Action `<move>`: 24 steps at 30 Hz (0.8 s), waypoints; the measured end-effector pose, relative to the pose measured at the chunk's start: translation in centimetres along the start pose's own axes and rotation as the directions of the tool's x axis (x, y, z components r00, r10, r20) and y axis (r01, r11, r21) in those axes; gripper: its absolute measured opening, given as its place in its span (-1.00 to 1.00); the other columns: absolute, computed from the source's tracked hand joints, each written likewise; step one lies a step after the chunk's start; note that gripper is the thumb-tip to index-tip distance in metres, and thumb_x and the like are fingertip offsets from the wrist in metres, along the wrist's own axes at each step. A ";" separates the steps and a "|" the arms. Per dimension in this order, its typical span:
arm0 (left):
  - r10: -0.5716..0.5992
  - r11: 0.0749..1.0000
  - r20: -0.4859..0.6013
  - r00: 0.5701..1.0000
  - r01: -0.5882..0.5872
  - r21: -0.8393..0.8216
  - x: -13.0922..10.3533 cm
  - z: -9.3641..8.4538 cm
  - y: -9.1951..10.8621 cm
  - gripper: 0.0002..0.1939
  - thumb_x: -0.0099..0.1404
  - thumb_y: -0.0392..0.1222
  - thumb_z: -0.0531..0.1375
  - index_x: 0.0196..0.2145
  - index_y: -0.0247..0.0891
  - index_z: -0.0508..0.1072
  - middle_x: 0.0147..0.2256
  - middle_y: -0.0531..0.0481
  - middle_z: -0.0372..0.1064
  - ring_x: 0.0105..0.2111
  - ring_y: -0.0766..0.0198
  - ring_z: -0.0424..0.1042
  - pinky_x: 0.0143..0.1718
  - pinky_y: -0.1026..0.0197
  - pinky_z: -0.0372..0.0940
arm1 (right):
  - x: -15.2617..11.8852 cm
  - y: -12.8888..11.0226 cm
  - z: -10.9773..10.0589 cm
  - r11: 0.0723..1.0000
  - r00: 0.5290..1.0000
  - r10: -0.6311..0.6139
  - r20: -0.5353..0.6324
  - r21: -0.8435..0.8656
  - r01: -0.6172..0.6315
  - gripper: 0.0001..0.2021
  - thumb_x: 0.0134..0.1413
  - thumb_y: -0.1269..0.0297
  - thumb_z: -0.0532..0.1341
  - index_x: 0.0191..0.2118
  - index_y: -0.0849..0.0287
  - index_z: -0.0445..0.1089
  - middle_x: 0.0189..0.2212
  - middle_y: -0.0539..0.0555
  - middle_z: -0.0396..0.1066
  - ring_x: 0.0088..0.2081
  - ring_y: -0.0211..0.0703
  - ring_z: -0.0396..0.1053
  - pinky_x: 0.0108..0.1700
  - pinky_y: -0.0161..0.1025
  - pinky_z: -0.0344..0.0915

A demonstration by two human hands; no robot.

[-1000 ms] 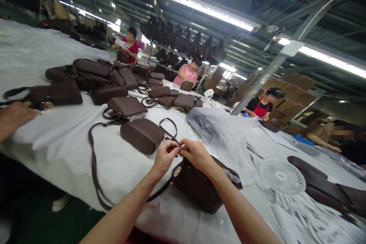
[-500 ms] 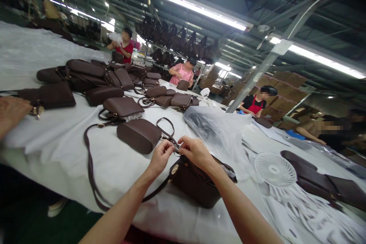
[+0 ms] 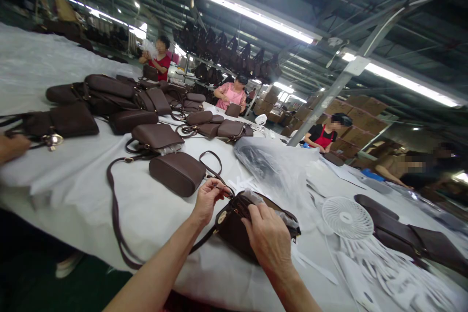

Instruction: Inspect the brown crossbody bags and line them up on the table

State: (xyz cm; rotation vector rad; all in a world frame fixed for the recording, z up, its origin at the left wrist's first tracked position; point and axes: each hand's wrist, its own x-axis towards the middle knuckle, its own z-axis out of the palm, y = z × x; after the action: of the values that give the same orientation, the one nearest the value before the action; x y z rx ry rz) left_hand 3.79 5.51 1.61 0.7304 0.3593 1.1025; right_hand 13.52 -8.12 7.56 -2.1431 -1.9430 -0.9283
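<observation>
"Brown bag (image 3: pixel 234 239), where is it?"
"On the white worktop (image 3: pixel 161 219), down by both hands."
"What's the left hand (image 3: pixel 205 201) doing?"
"It reaches up, fingers bent, tips pinching a thin dark strip (image 3: pixel 218 186) by the bag's end."
"And the right hand (image 3: pixel 271 239)?"
"It's back-up over the bag's top, fingers curled down. I can't tell if it's gripping."
</observation>
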 end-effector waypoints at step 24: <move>-0.169 0.954 0.151 0.974 0.200 -0.224 -0.3 -1.9 0.0 -0.63 0.04 -0.09 0.42 -0.21 -0.30 0.56 -0.14 -0.11 0.52 -0.39 0.37 0.47 -0.41 0.37 0.36 | 6.2 -1.9 1.7 -0.294 0.896 0.225 0.383 0.903 -0.312 -0.71 0.05 0.00 0.25 -0.24 0.10 0.33 -0.28 0.02 0.43 -0.25 -0.13 0.45 -0.25 -0.14 0.51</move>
State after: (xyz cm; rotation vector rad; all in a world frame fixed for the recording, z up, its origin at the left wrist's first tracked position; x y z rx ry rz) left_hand 2.56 5.90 0.24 0.5405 0.1755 0.8963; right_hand 12.30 -1.60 8.70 -1.2186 -1.0474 0.7884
